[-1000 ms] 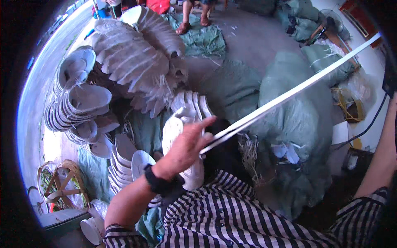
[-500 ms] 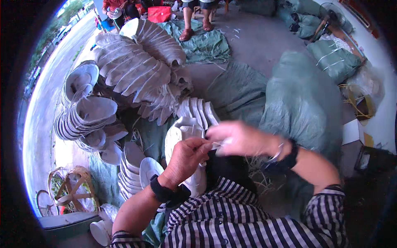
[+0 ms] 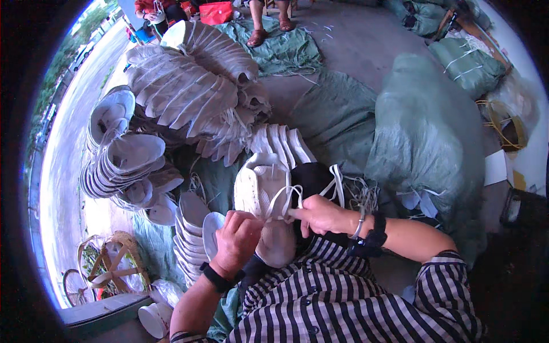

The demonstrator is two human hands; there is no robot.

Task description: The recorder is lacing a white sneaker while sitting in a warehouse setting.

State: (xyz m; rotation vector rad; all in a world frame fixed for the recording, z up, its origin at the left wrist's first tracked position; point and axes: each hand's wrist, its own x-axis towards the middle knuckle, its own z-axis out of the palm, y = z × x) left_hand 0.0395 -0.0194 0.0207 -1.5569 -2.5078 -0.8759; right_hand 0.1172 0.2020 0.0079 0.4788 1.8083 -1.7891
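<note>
both hands [image 3: 277, 226] pinching shoe lace [image 3: 289, 197]

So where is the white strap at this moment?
In the head view the white strap is at the centre, looped over a bundle of white shoe soles, pinched between the left hand and right hand.

Both hands, left hand [image 3: 239, 235] and right hand [image 3: 319, 215], are gripping white straps [image 3: 286, 201] over a white shoe [image 3: 264, 194], beside stacked white soles [image 3: 171, 97].

Black-and-white striped shirt with short sleeves, a black wristband on each wrist, a thin bangle on the right
</note>
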